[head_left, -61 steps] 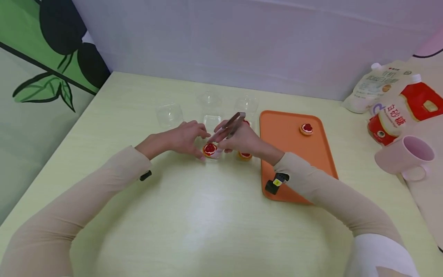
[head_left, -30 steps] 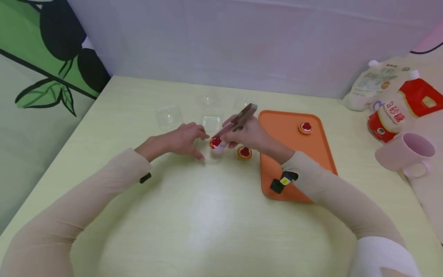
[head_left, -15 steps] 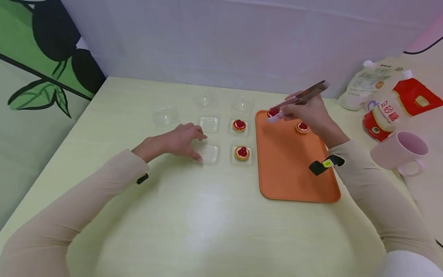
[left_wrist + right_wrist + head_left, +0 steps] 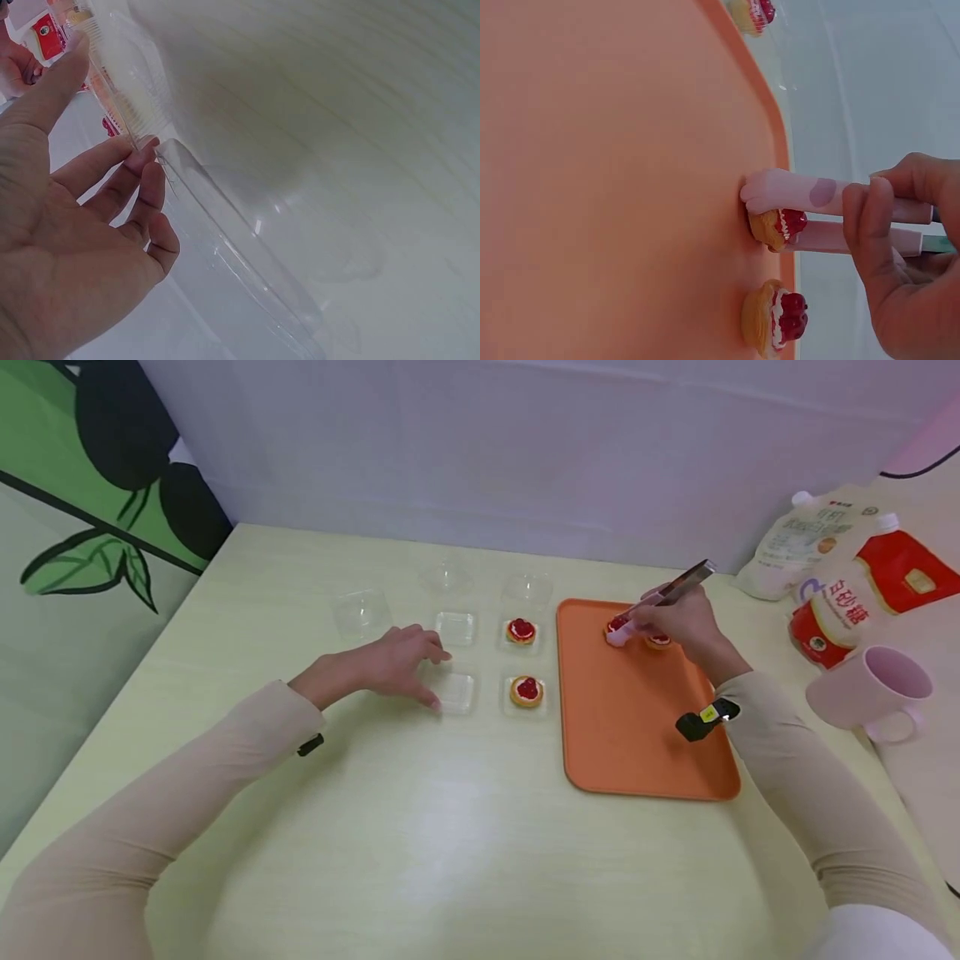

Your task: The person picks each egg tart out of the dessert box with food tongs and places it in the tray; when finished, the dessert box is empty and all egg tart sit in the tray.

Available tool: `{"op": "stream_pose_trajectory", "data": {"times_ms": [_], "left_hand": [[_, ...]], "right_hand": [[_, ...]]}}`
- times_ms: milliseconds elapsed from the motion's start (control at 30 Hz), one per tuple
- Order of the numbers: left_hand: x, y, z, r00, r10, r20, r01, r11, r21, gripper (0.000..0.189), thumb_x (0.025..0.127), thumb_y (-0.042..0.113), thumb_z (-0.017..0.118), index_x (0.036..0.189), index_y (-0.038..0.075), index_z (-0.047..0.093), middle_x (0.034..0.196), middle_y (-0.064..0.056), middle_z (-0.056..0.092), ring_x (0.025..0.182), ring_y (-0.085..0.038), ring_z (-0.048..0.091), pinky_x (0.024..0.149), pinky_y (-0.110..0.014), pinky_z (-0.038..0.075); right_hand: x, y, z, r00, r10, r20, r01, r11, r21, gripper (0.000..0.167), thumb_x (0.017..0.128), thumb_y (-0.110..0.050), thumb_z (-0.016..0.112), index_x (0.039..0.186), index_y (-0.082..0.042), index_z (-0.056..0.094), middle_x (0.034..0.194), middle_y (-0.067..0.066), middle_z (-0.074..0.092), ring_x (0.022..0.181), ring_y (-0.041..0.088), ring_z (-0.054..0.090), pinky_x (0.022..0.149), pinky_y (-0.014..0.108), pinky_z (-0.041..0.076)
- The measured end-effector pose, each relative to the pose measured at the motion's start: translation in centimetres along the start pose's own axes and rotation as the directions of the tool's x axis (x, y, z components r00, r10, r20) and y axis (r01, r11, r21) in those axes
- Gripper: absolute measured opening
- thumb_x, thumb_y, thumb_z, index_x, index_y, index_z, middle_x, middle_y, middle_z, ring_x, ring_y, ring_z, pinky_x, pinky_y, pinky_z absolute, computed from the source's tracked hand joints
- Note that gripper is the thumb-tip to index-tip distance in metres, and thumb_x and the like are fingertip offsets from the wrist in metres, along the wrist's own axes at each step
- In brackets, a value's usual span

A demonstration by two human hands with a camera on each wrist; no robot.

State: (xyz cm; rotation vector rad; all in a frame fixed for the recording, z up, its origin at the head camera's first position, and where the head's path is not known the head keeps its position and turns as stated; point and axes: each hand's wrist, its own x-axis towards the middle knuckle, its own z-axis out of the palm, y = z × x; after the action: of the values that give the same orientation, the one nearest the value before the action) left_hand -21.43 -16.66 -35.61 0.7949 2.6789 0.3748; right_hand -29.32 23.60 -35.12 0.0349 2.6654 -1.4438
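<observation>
My right hand (image 4: 686, 620) grips pink paw-tipped tongs (image 4: 799, 189) at the back of the orange tray (image 4: 637, 718). A berry-topped tart (image 4: 776, 227) sits between the tong tips, low at the tray surface. Beside it on the tray stands a second tart (image 4: 772, 321). With thumb and fingers spread, my left hand (image 4: 386, 668) is at the left side of a clear plastic container base (image 4: 457, 693); its fingertips appear to touch clear plastic in the left wrist view. Two more tarts, one behind (image 4: 521, 631) and one in front (image 4: 527, 692), rest in clear bases.
Another clear base (image 4: 456, 628) lies behind the left hand's one. Clear lids stand at the back, including a left one (image 4: 363, 614) and a right one (image 4: 527, 591). A pink mug (image 4: 866, 689), a red sugar bag (image 4: 843, 606) and a pale pouch (image 4: 798, 547) stand at the right.
My right hand has lifted the tart with the tongs from the front left base, carried it right and lowered it to the tray. The left hand has stayed almost still.
</observation>
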Motion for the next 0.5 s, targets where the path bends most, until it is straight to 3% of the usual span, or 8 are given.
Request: {"op": "stream_pose_trajectory", "data": {"times_ms": [233,500], "left_hand": [[0.0,0.2,-0.2,1.000,0.006,0.004,-0.006,1.000,0.001,0.073,0.076,0.036,0.086,0.134,-0.001,0.061,0.127,-0.016,0.061,0.115,-0.033,0.051,0.098,-0.051,0.036],[-0.1,0.6,-0.4,1.000,-0.017,0.023,0.017,0.999,0.030,0.076,0.077,0.037,0.086,0.137,-0.001,0.058,0.129,-0.016,0.058,0.119,-0.033,0.049,0.097,-0.050,0.035]], "right_hand": [[0.0,0.1,0.1,1.000,0.007,-0.022,-0.007,1.000,-0.004,0.044,0.090,-0.016,0.073,0.124,0.002,0.051,0.112,0.019,0.065,0.062,0.002,0.068,0.066,0.025,0.058],[-1.1,-1.2,-0.9,0.998,-0.057,-0.031,0.058,0.997,0.050,0.042,0.088,-0.012,0.073,0.121,0.001,0.052,0.088,-0.003,0.069,0.063,0.006,0.068,0.064,0.023,0.058]]}}
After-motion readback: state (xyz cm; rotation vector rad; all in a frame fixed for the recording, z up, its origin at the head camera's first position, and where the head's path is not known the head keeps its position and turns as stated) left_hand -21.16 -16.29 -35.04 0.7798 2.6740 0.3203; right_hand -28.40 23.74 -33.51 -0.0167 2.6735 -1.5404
